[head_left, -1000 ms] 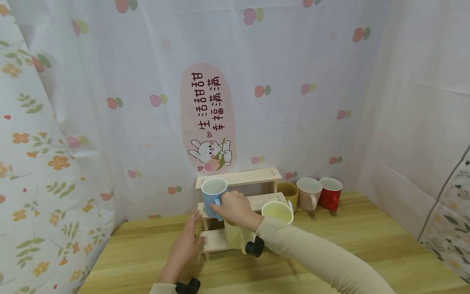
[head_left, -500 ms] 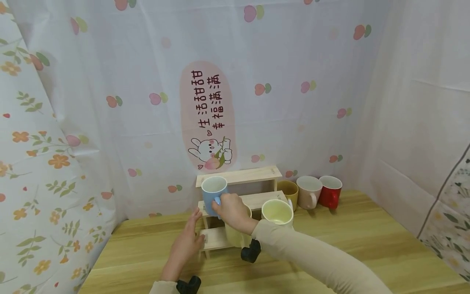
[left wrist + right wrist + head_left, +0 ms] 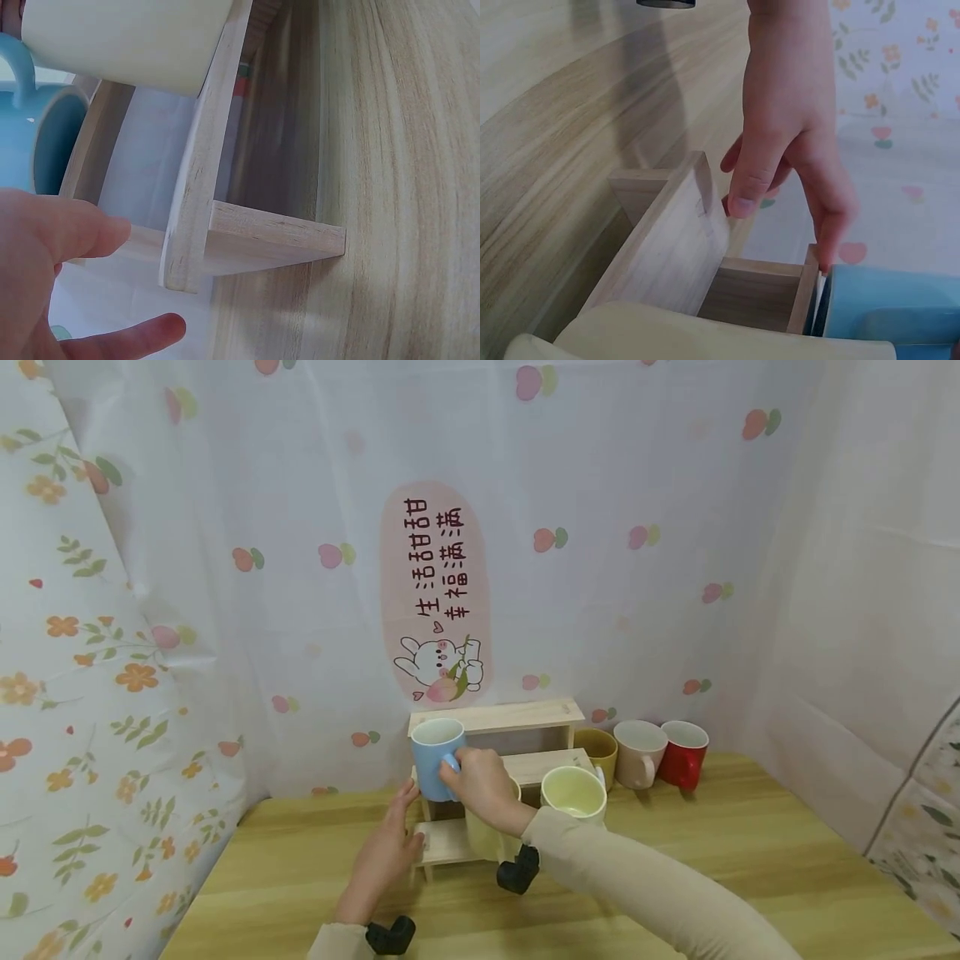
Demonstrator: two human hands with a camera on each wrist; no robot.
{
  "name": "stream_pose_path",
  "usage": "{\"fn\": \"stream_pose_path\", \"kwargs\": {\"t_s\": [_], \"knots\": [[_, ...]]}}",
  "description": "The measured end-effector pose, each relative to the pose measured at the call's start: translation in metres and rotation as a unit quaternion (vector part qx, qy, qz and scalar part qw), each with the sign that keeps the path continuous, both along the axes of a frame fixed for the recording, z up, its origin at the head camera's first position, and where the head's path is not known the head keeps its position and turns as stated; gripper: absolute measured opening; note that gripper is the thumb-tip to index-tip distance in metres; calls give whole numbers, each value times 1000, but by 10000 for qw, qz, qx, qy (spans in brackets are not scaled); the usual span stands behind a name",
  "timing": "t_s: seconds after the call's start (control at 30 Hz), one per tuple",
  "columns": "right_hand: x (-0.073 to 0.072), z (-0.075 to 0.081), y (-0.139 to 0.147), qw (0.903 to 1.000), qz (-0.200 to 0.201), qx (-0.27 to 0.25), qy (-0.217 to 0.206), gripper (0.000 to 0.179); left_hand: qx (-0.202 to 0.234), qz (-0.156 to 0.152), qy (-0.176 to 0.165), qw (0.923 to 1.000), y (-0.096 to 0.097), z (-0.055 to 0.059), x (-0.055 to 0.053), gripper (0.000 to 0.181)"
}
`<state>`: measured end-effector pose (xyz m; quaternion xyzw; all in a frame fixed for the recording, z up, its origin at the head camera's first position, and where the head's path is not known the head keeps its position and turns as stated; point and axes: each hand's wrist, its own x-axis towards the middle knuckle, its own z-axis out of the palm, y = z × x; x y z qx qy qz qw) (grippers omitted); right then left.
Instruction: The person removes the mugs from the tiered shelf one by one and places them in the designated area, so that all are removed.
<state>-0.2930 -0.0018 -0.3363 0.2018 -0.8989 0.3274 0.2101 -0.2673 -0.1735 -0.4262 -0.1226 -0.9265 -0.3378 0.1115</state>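
Note:
My right hand point(image 3: 486, 785) grips the handle of a light blue mug point(image 3: 433, 764). The mug is upright at the left end of the middle step of a three-tier wooden rack point(image 3: 536, 767); whether its base touches the plank I cannot tell. In the right wrist view my left hand point(image 3: 791, 142) is beside the rack's end, thumb and fingers extended, one fingertip at the middle plank near the blue mug point(image 3: 892, 300). A cream-yellow mug point(image 3: 483, 837) stands on the lowest step, partly hidden by the right hand. Another pale yellow mug point(image 3: 573, 793) is to its right.
Right of the rack, a mustard mug point(image 3: 597, 756), a pale pink mug point(image 3: 639, 756) and a red mug point(image 3: 684, 756) stand in a row by the back cloth point(image 3: 637, 627). The wooden table point(image 3: 750, 860) extends in front and to both sides.
The blue mug has shifted slightly left relative to the rack, still in the right hand. The left hand stays at the rack's end. The head view has turned a little.

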Motion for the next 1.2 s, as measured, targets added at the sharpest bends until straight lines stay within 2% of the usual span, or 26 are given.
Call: {"fn": "stream_pose_path", "kwargs": {"t_s": [0.13,0.37,0.6,0.77,0.93,1.1,1.2], "knots": [[3,1,2,9997,102,-114,174,36,27,-1,-29,10000,0,1,0,68],[13,-4,7,9975,360,-423,446,35,138,85,-380,9991,-2,-7,7,74],[22,7,16,9961,365,-709,374,33,153,93,-277,9995,0,-11,11,68],[24,20,27,9957,236,-801,411,35,62,53,-162,9998,-1,-11,10,67],[23,35,45,9943,25,-922,535,32,12,6,11,10000,-3,-5,4,67],[21,45,72,9936,-227,-992,493,30,-10,21,-125,9999,-2,-1,-1,67],[19,49,92,9939,-406,-844,584,33,-26,45,-224,9997,0,1,-2,67]]}}
